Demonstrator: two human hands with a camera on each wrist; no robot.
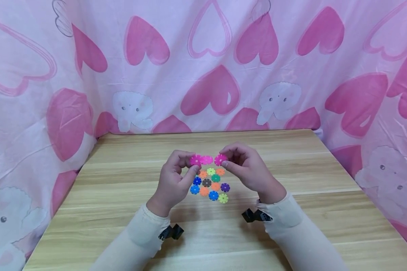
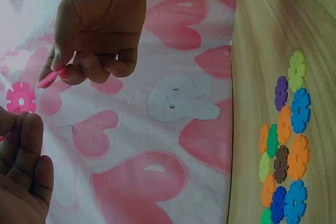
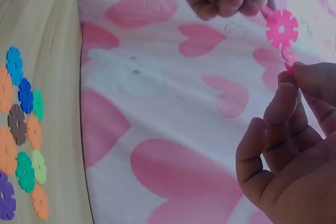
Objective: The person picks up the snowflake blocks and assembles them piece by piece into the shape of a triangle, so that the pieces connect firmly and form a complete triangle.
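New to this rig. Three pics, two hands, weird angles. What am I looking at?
No robot here: it's a person's bare left hand and right hand. The widest picture is from a camera worn on the head, looking forward and down. The sideways-looking ones are from the wrist cameras, one per arm; in each, that wrist's own hand is at the bottom and the other hand at the top.

On the wood-grain table lie flat notched discs in orange, yellow-green, green, blues, brown and purple. Pink heart-print fabric hangs behind.

Held up: the left hand pinches two pink discs that appear slotted together; the right hand pinches a single pink disc. The head view shows a small gap between them.
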